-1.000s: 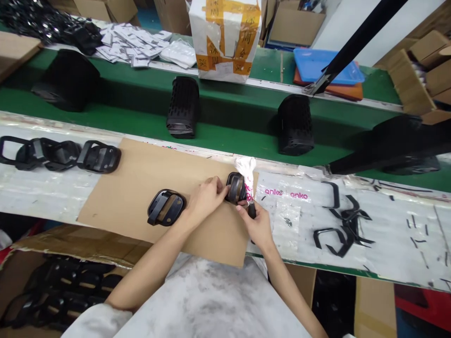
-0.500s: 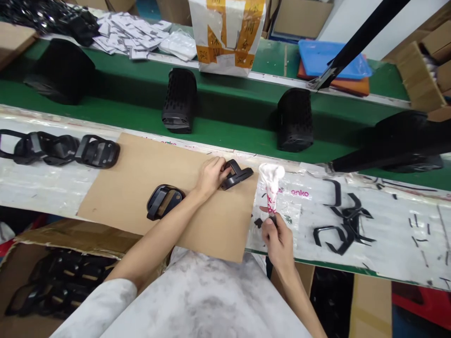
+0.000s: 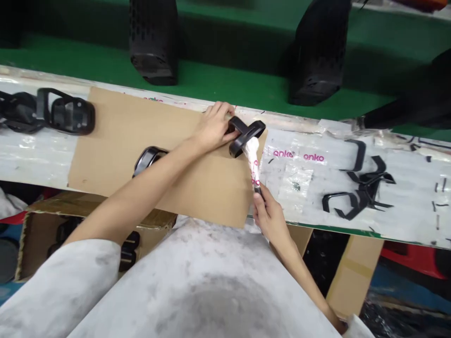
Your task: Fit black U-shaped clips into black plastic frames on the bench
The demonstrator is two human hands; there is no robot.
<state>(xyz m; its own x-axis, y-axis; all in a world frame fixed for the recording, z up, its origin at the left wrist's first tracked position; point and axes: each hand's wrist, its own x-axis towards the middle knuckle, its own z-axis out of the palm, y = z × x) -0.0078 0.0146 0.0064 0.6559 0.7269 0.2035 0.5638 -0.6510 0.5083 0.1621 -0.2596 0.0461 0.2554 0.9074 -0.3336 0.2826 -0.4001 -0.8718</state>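
Note:
My left hand (image 3: 213,126) presses down on a black plastic handle part (image 3: 245,133) at the far right corner of a brown cardboard sheet (image 3: 148,155). My right hand (image 3: 268,215) is closed on the grip of a small hammer (image 3: 252,162) whose head is wrapped in white plastic. The wrapped head rests against the handle part. A second black part (image 3: 150,158) lies on the cardboard, partly hidden under my left forearm.
More black handle assemblies (image 3: 66,110) lie at the left of the taped bench. Loose black brackets (image 3: 355,197) lie at the right. Black perforated housings (image 3: 154,40) stand on the green conveyor (image 3: 229,80) behind. A cardboard box (image 3: 38,234) with parts sits below left.
My right hand swung the wrapped hammer from the right back onto the handle part. My left hand stayed on the part, which lies flat after being tilted up. The view tipped downward.

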